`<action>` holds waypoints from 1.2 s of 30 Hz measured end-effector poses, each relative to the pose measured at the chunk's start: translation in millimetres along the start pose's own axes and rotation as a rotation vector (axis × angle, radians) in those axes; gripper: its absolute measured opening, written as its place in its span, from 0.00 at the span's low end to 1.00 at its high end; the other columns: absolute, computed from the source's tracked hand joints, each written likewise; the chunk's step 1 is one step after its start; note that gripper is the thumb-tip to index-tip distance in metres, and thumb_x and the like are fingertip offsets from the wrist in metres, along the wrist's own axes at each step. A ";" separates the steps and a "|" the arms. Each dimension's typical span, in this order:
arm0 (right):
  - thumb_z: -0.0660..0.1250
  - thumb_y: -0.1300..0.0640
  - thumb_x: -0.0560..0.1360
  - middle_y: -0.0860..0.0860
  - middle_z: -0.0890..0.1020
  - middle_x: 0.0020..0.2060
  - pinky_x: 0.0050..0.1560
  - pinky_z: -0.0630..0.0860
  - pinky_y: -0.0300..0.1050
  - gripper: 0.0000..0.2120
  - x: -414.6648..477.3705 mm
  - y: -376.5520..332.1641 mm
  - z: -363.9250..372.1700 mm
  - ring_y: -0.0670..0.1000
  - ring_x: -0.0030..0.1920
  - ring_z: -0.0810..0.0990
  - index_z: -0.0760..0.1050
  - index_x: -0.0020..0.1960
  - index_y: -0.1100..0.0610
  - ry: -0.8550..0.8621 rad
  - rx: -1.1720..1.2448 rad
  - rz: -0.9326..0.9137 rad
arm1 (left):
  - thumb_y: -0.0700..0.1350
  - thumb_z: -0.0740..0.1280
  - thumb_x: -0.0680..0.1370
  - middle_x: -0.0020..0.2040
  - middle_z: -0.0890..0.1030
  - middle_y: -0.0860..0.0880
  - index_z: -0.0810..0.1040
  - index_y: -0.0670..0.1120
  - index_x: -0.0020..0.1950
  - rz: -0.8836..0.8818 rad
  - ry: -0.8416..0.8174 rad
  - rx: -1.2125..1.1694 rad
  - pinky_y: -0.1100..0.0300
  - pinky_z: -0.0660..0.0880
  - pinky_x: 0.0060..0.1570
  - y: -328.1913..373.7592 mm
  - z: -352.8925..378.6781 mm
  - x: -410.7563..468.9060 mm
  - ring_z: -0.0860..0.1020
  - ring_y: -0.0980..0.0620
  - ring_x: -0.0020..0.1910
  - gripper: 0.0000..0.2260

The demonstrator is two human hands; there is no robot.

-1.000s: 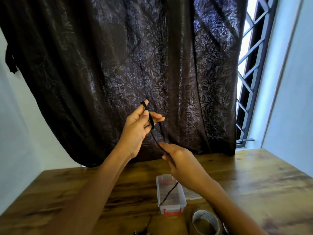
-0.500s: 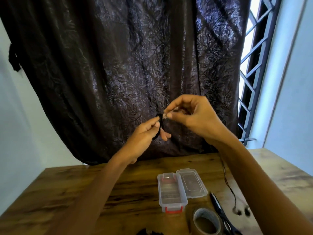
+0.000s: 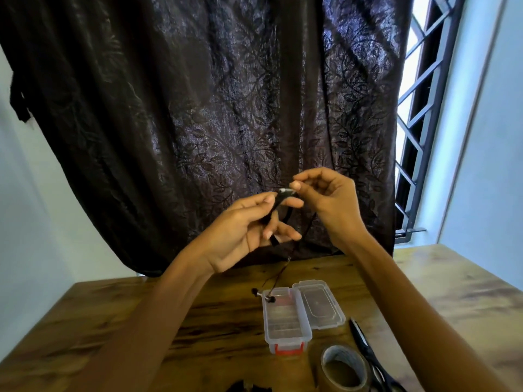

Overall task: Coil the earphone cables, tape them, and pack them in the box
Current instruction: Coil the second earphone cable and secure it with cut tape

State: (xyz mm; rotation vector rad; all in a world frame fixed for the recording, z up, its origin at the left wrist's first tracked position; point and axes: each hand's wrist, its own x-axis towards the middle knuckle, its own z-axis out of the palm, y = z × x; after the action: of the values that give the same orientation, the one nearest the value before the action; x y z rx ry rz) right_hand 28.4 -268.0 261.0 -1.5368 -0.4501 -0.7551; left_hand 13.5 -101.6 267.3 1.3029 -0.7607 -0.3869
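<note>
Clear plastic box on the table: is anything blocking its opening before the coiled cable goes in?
Nothing foreign shows. The clear plastic box is open, its lid flipped out to the right. Only the black earphone cable's own earbuds dangle at its far left corner. The brown tape roll and black scissors lie off to its right, nearer.

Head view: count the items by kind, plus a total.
Earphone cable: 1
Box: 1
Tape roll: 1
Scissors: 1
Total: 4. The dark clump at the bottom edge is too cut off to identify, so it is not counted.
</note>
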 end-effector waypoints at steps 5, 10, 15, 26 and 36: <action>0.66 0.64 0.74 0.48 0.82 0.33 0.37 0.76 0.35 0.07 -20.0 27.7 10.5 0.44 0.35 0.79 0.78 0.42 0.54 0.002 0.017 0.046 | 0.42 0.51 0.81 0.27 0.72 0.49 0.76 0.42 0.58 0.048 0.106 -0.057 0.51 0.77 0.53 -1.9 -0.9 4.3 0.81 0.51 0.36 0.15; 0.61 0.61 0.78 0.49 0.79 0.30 0.30 0.69 0.37 0.08 -46.3 42.9 19.9 0.47 0.30 0.74 0.78 0.47 0.53 -0.074 -0.045 0.107 | 0.42 0.51 0.81 0.31 0.76 0.49 0.74 0.45 0.62 0.070 0.173 -0.045 0.50 0.75 0.56 -4.8 -5.0 7.2 0.81 0.50 0.41 0.15; 0.60 0.58 0.78 0.46 0.78 0.29 0.31 0.69 0.44 0.08 -67.6 46.4 20.7 0.50 0.29 0.72 0.76 0.54 0.51 -0.152 -0.153 0.198 | 0.41 0.51 0.82 0.31 0.78 0.50 0.72 0.46 0.64 0.123 0.263 -0.069 0.51 0.75 0.57 -1.2 -12.8 7.4 0.82 0.52 0.41 0.15; 0.61 0.56 0.77 0.51 0.80 0.49 0.45 0.74 0.41 0.13 -73.7 19.8 19.4 0.50 0.47 0.79 0.75 0.60 0.56 -0.384 -0.772 -0.227 | 0.43 0.53 0.82 0.33 0.82 0.56 0.66 0.50 0.70 0.104 0.394 0.269 0.51 0.64 0.68 -18.7 -22.7 11.7 0.78 0.49 0.57 0.16; 0.72 0.63 0.69 0.51 0.84 0.38 0.43 0.77 0.38 0.04 -22.9 -25.2 1.1 0.45 0.41 0.80 0.80 0.43 0.59 -0.429 -0.525 -0.279 | 0.40 0.52 0.82 0.31 0.76 0.48 0.75 0.46 0.58 -0.129 0.123 0.398 0.58 0.70 0.54 -28.5 -16.4 1.4 0.82 0.54 0.45 0.13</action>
State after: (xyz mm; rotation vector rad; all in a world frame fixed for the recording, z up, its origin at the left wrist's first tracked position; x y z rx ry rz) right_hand -4.8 -260.4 263.3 -2.1742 -0.8448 -0.7944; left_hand 30.2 -97.9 239.3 1.7391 -0.6714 -0.2621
